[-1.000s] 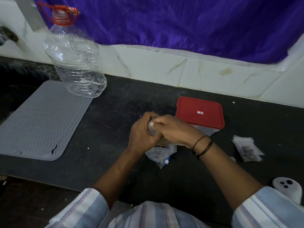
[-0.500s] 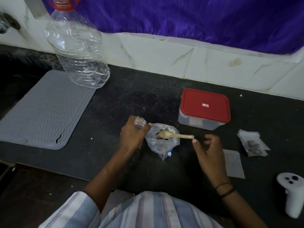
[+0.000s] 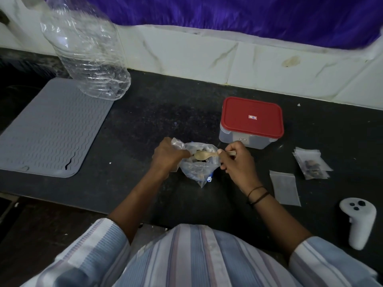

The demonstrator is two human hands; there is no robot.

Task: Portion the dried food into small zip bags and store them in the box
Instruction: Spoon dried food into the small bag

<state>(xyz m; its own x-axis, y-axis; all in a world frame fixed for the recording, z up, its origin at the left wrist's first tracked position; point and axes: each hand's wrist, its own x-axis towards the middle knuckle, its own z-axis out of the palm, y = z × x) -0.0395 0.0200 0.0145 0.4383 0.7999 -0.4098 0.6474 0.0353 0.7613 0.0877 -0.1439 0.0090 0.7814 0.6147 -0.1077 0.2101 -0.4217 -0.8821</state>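
Now, centre frame: left hand [image 3: 168, 154] pinching the rim of the food bag [image 3: 199, 167] open on the dark surface [image 3: 145, 112], right hand [image 3: 236, 162] closed on the wooden spoon [image 3: 204, 155], bowl over the mouth. Best dipped shallow, lifted level, then across to the empty zip bag [image 3: 285, 187] lower right; box [image 3: 251, 123] above, lid on.
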